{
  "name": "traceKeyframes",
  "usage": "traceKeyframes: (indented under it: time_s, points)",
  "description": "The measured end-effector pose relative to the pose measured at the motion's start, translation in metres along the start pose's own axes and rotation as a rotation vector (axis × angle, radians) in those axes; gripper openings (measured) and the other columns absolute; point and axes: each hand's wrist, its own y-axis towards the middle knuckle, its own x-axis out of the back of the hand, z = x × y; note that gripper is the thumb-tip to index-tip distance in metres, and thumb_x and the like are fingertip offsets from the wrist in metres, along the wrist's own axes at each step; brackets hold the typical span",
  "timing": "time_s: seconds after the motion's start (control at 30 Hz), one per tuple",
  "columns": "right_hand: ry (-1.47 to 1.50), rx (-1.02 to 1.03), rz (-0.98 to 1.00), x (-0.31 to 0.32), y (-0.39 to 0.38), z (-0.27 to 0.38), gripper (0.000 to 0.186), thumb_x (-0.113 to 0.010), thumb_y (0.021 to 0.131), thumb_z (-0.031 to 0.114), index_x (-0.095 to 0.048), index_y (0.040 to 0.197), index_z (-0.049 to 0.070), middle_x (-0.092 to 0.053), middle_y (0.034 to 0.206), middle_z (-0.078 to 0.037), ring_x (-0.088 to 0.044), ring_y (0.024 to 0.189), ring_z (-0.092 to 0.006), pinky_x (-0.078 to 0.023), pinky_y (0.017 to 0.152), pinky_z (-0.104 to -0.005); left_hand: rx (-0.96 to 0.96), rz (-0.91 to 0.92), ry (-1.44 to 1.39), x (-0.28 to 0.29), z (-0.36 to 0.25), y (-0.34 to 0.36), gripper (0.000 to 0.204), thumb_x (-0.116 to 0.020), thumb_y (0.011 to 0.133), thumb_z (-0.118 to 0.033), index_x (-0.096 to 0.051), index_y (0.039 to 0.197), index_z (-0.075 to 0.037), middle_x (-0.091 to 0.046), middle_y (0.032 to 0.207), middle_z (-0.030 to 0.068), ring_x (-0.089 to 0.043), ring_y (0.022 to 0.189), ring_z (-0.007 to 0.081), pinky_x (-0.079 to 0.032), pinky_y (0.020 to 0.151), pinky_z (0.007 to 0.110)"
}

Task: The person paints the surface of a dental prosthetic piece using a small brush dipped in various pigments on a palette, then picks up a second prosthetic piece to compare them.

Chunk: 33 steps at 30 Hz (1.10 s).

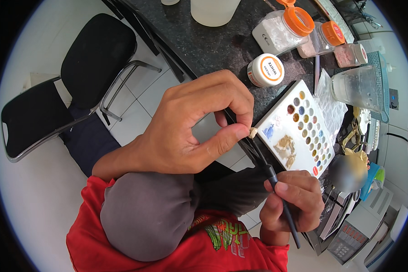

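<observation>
My left hand (179, 129) pinches a small cream-coloured dental crown (253, 133) between thumb and fingertip, the other fingers curled above. In my right hand (299, 197) is a thin paintbrush (289, 220) with a dark handle, slanting up and left. Its tip reaches close to the crown; whether the two touch I cannot tell. Just beyond both hands lies a white palette (283, 123) with rows of small wells in browns, yellows, greys and blues. Blue and brown smears (285, 147) mark its flat side.
A white lidded jar (265, 70) stands behind the palette. Farther back are clear powder jars (281, 34) with orange lids and a cup of clear liquid (356, 89). A device with a keypad (353, 235) sits at right. Black chairs (97, 59) stand on the tiled floor at left.
</observation>
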Motion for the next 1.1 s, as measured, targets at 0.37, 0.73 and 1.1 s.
traceKeyframes:
  time_s: [0.37, 0.73, 1.1]
  points:
    - [-0.011, 0.016, -0.008, -0.001, 0.002, -0.001, 0.022, -0.072, 0.065, -0.005, -0.063, 0.085, -0.003, -0.062, 0.067, -0.013, -0.06, 0.051, -0.0174, -0.047, 0.044, -0.0238, -0.003, 0.009, 0.008, 0.001, -0.001, 0.0, 0.015, -0.065, 0.082, -0.014, -0.057, 0.078, -0.002, -0.059, 0.082, 0.0117, -0.06, 0.074, 0.018, -0.048, 0.069, 0.028]
    - [-0.015, -0.011, -0.014, 0.002, 0.0, 0.0, 0.022, -0.07, 0.065, -0.005, -0.063, 0.086, -0.002, -0.062, 0.067, -0.013, -0.061, 0.052, -0.0176, -0.048, 0.045, -0.0238, -0.005, 0.008, 0.0, -0.002, 0.001, 0.001, 0.016, -0.066, 0.082, -0.016, -0.057, 0.078, -0.002, -0.059, 0.082, 0.012, -0.059, 0.074, 0.0181, -0.048, 0.069, 0.029]
    - [0.093, 0.041, -0.072, 0.002, -0.004, 0.005, 0.025, -0.071, 0.068, 0.002, -0.061, 0.092, 0.005, -0.059, 0.072, -0.01, -0.061, 0.057, -0.019, -0.046, 0.048, -0.0253, 0.241, -0.119, -0.605, 0.003, -0.014, -0.01, 0.015, -0.057, 0.091, -0.017, -0.052, 0.087, -0.003, -0.053, 0.091, 0.009, -0.056, 0.073, 0.0122, -0.044, 0.056, 0.019]
